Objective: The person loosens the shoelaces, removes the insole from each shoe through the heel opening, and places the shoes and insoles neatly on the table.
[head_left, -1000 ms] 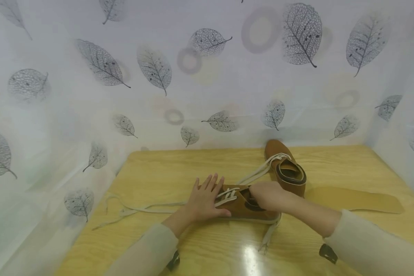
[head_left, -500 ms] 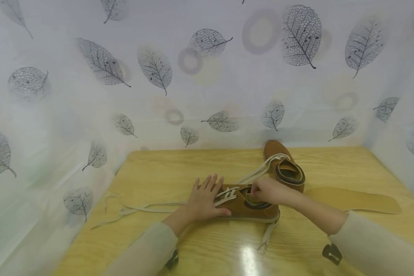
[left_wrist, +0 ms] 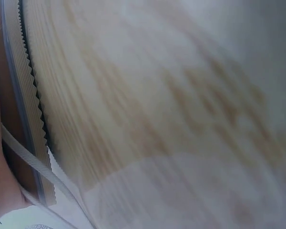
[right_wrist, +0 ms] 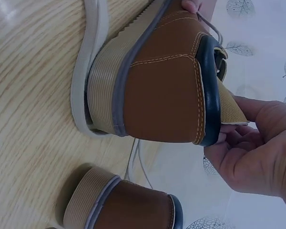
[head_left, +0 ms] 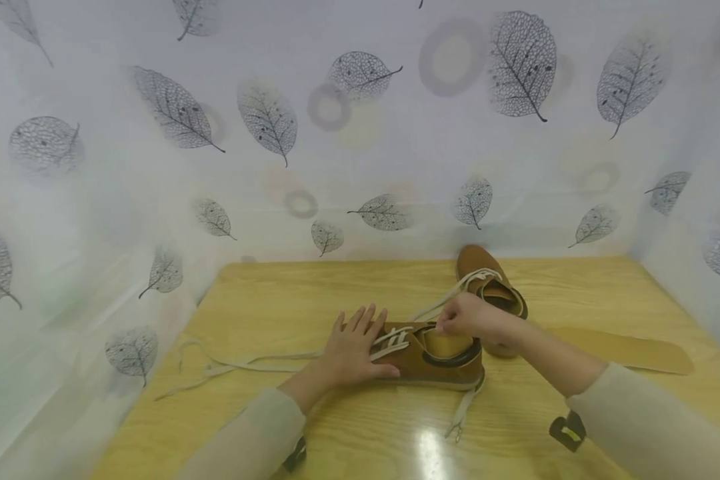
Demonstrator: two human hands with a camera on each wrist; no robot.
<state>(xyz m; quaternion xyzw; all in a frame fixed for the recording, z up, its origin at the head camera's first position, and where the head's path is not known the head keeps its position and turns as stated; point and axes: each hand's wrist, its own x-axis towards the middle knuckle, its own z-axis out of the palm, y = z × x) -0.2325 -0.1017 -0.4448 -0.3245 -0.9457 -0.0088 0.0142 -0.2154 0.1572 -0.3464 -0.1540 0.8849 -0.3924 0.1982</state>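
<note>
In the head view, a brown lace-up shoe (head_left: 450, 370) lies with its toe to the left. My left hand (head_left: 353, 347) rests on its toe with the fingers spread. Above the opening, my right hand (head_left: 477, 317) pinches the tan insole (right_wrist: 230, 106), as the right wrist view shows. One end of this insole sticks up out of the collar; its front part is hidden inside the shoe. The left wrist view catches only the sole edge (left_wrist: 26, 95), the edge of my left hand and the pale laces (left_wrist: 43, 169).
A second brown shoe (head_left: 480, 263) stands behind, partly covered by my right hand. Another tan insole (head_left: 630, 350) lies flat at the right of the wooden table (head_left: 276, 287). Long laces (head_left: 246, 363) trail leftward, and a lace end (head_left: 465, 410) hangs near the heel.
My right hand has come up from inside the shoe, and the insole now shows raised in the opening. My left hand has stayed on the toe.
</note>
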